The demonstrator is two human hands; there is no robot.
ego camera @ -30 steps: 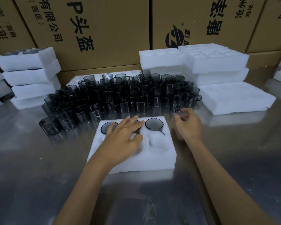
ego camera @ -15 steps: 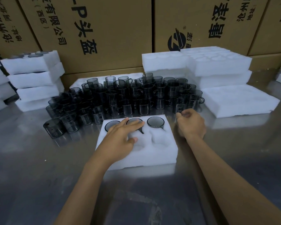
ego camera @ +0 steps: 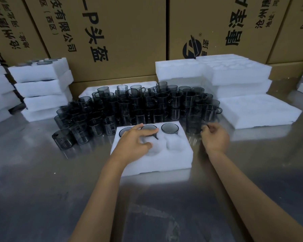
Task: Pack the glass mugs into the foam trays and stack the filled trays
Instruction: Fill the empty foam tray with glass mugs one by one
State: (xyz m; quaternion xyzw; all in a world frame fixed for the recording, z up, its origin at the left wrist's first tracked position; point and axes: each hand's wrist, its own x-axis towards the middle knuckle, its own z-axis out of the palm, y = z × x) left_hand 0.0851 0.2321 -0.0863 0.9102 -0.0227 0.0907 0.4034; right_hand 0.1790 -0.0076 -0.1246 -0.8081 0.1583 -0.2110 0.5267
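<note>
A white foam tray point(ego camera: 157, 161) lies on the steel table in front of me. Its far row holds three dark glass mugs point(ego camera: 170, 128); the near row's pockets show only foam. My left hand point(ego camera: 135, 144) rests flat on the tray, fingers spread over the left and middle mugs, holding nothing. My right hand point(ego camera: 215, 138) is just right of the tray, fingers pinched on the handle of a smoky glass mug point(ego camera: 193, 125) standing on the table. Behind the tray stands a dense cluster of loose mugs point(ego camera: 138, 107).
A stack of filled foam trays point(ego camera: 42, 88) stands at the left. Empty foam trays point(ego camera: 234, 74) are piled at the back right, with one flat tray point(ego camera: 259, 110) beside them. Cardboard boxes point(ego camera: 112, 32) wall off the back. Bare steel table point(ego camera: 42, 189) lies near me.
My right hand has closed on the handle of a mug at the cluster's right edge and drawn it slightly toward the tray. The left hand stays on the tray.
</note>
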